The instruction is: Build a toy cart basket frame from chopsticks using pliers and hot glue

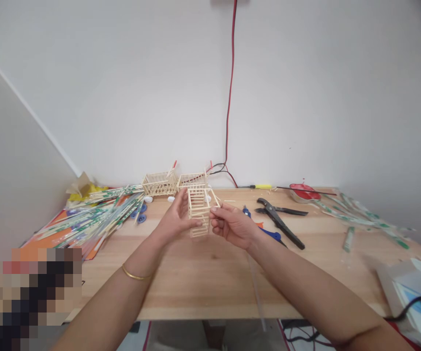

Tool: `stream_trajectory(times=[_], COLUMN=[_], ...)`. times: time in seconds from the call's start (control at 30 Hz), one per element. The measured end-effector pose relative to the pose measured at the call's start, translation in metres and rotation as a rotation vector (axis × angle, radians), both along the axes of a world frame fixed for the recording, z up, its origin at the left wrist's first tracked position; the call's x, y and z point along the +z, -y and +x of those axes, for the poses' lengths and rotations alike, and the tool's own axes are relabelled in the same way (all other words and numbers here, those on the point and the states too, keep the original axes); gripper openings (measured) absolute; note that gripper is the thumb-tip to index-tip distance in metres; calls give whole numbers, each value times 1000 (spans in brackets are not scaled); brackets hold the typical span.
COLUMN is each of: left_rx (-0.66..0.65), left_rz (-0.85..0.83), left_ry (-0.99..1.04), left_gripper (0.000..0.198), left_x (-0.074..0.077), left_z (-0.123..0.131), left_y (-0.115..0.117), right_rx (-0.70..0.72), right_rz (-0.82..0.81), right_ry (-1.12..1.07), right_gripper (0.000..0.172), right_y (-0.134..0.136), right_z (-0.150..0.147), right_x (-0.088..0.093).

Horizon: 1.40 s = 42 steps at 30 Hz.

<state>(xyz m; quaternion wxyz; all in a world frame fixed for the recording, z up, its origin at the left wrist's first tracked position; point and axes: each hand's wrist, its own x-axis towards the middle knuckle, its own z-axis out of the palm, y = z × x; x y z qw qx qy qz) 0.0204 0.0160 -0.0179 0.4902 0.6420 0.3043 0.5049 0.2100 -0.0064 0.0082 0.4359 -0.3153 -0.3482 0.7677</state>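
**Stick frame held above table, both hands on it**

Wooden table (210, 287) fills the lower view and stands against a white wall. A red and black wire (228, 112) runs down the wall to the table's back edge. A pile of wrapped sticks (96, 219) is fanned out over the table's left side. Black pliers (279, 222) lie to the right of centre. Two other frames (160, 184) sit side by side at the back edge.

Left hand (175, 222) wraps the left side of the stick frame (199, 209), fingers closed on it. Right hand (234, 226) pinches the frame's right edge between thumb and fingertips. The frame is upright, clear of the tabletop, in front of the two at the back. A gold bangle (135, 275) is on the left wrist.
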Motion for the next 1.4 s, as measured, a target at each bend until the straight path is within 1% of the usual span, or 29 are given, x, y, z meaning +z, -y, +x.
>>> stream_trajectory(times=[0.07, 0.17, 0.37, 0.5, 0.57, 0.63, 0.73, 0.8, 0.83, 0.87, 0.93, 1.0, 1.03, 1.1, 1.17, 1.4], left_rx=[-20, -46, -75, -66, -62, -87, -126, -126, -130, -140, -169, -189, -197, -211, -216, -177], left_rz=[-19, -12, -4, -26, -35, -51, -87, -90, -86, -82, -78, -77, -77, -77, -83, -98], left_ry=[-8, -33, -51, -51, -61, -62, -49, -48, -49, -48, -34, -13, -2, 19, 35, 59], left_gripper=[110, 109, 103, 102, 104, 109, 107, 99, 96, 93, 90, 88, 87, 85, 83, 77], left_x=[0, 0, 3, 2, 2, 2, 2, 1, 1, 1, 2, 3, 3, 4, 4, 2], left_z=[-1, -3, -10, -14, -17, -19, -23, -24, -24, -23, -21, -19, -18, -17, -17, -17], left_y=[0, -1, -2, -3, -4, -5, -6, -7, -7, -8, -8, -8, -7, -7, -6, -7], right_rx=[4, 12, 5, 0, -2, -13, -129, -212, -228, -220, -166, -86, -51, -22, -29, -22], right_rz=[30, 60, -7, 19, 35, 51, 149, 285, 356, 420, 516, 574, 585, 580, 565, 528], right_ry=[30, 68, 111, 132, 144, 156, 225, 294, 318, 333, 337, 320, 308, 287, 275, 211], right_gripper=[22, 24, 26, 23, 24, 27, 29, 29, 31, 35, 54, 72, 76, 77, 73, 70], right_y=[-2, -4, -6, -5, -6, -7, -12, -15, -17, -18, -20, -21, -21, -21, -20, -18], right_z=[1, 1, 1, 1, 0, 0, 1, 4, 6, 7, 10, 11, 11, 8, 6, 0], right_x=[-2, -5, -4, -4, -4, -5, -7, -9, -10, -11, -13, -15, -15, -14, -13, -10])
